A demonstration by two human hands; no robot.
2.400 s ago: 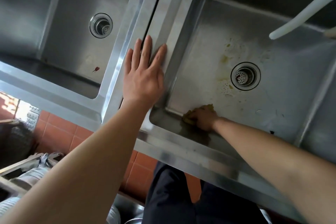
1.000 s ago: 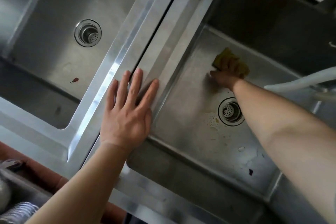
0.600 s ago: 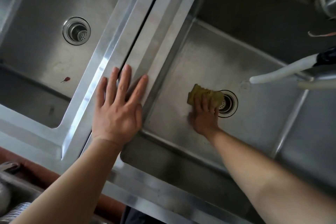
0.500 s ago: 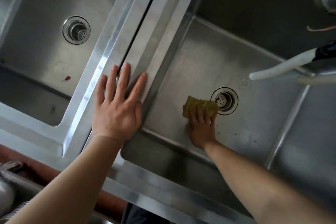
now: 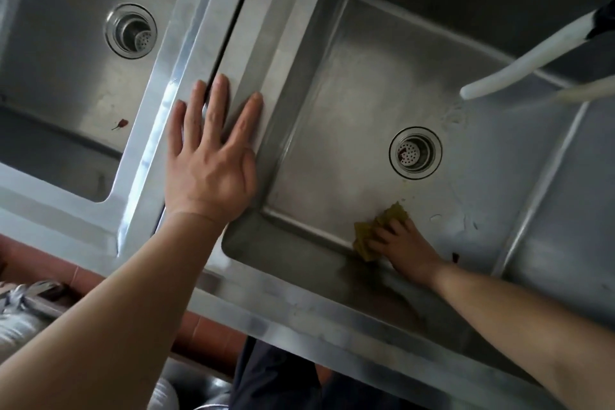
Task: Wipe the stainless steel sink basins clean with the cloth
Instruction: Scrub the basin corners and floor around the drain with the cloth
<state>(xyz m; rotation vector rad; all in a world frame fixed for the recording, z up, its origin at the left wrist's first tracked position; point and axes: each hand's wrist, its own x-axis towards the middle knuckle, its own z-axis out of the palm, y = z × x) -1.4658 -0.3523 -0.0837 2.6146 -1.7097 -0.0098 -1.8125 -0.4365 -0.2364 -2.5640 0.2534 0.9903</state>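
Cloth (image 5: 379, 233) now pulled back from beside drain (image 5: 415, 153) to near front edge of rt basin (image 5: 332, 130); rt hand (image 5: 404, 248) pressing down on it, fingers curling over cloth, touching basin floor by front wall; lt hand (image 5: 209, 160) lying flat, fingers straight & spread, on divider rim (image 5: 239, 10) betw basins, holding nothing; white hose (image 5: 519, 60) hanging over rt basin; red speck (image 5: 121, 123) sitting in lt basin (image 5: 66, 43).

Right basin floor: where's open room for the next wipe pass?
Bare floor lies between the left wall and the drain, up to the back wall. It is crowded at the near edge, where the right hand presses the cloth, and under the hose.
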